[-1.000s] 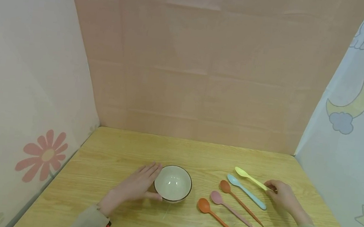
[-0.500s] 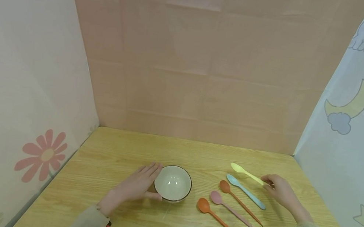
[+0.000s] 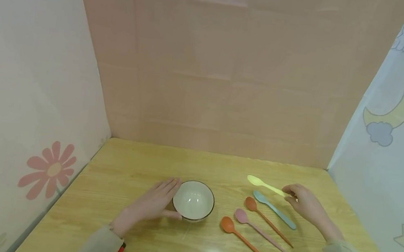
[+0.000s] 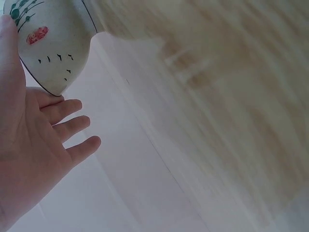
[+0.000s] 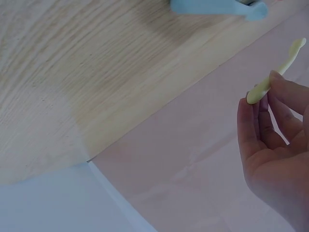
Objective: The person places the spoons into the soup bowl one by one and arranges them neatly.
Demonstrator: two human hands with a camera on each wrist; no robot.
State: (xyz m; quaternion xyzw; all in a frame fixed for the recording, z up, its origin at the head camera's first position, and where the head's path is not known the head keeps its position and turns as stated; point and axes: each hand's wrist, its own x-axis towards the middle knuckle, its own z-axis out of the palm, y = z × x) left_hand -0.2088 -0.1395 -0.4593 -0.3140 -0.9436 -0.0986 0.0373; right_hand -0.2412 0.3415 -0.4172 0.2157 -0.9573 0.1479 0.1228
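My right hand [image 3: 306, 204] pinches a pale yellow spoon [image 3: 259, 181] by the end of its handle, with the bowl end pointing left. In the right wrist view the yellow spoon [image 5: 264, 88] sits between thumb and fingers, off the table. My left hand [image 3: 155, 201] rests against the left side of a white bowl [image 3: 193, 201] with a dark rim. Its fingers are fairly straight, and the thumb lies along the bowl's near side. Painted leaves and a red mark show on the bowl's outer wall [image 4: 60, 46] in the left wrist view.
Right of the bowl several spoons lie slanted in a row: light blue [image 3: 276, 210], brown-orange [image 3: 269, 221], pink [image 3: 261, 232] and orange [image 3: 249, 243]. The wooden table [image 3: 139, 156] is enclosed by a tan back sheet [image 3: 206, 81] and patterned side sheets.
My right hand has moved left and away from me, lifting the yellow spoon away from the blue one. The left hand and the bowl stay in place.
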